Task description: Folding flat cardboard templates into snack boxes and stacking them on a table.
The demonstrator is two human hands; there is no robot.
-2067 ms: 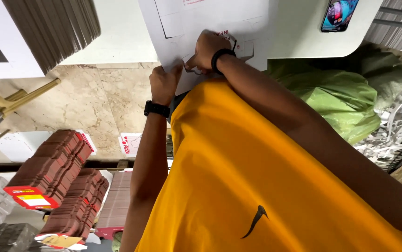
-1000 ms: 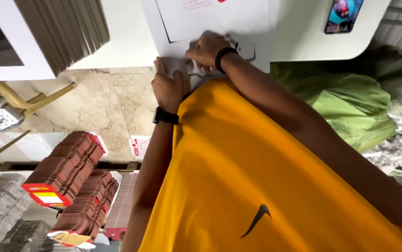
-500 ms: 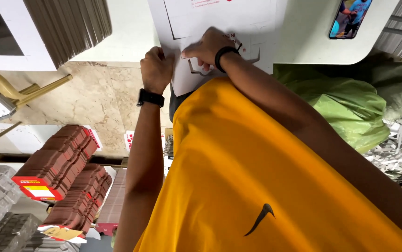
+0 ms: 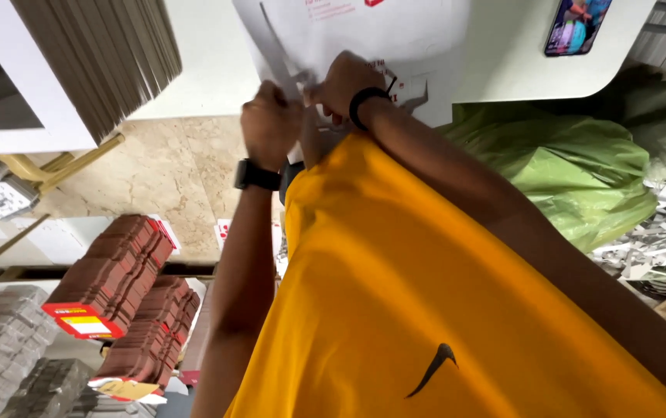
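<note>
A beige marble floor (image 4: 155, 170) lies beneath a white table (image 4: 503, 70), with stacks of brown flat cardboard (image 4: 128, 271) at lower left. The left hand (image 4: 269, 124), wearing a black watch, and right hand (image 4: 344, 81) both close in a pinch on a flat white cardboard sheet (image 4: 364, 31) on the table. A crumpled green plastic bag (image 4: 573, 170) sits right.

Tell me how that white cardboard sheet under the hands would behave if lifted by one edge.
The white cardboard sheet looks thin and flat with cut flaps, so it would probably flex and feel light. Both the left hand and right hand grip it, hinting it bends readily.
</note>
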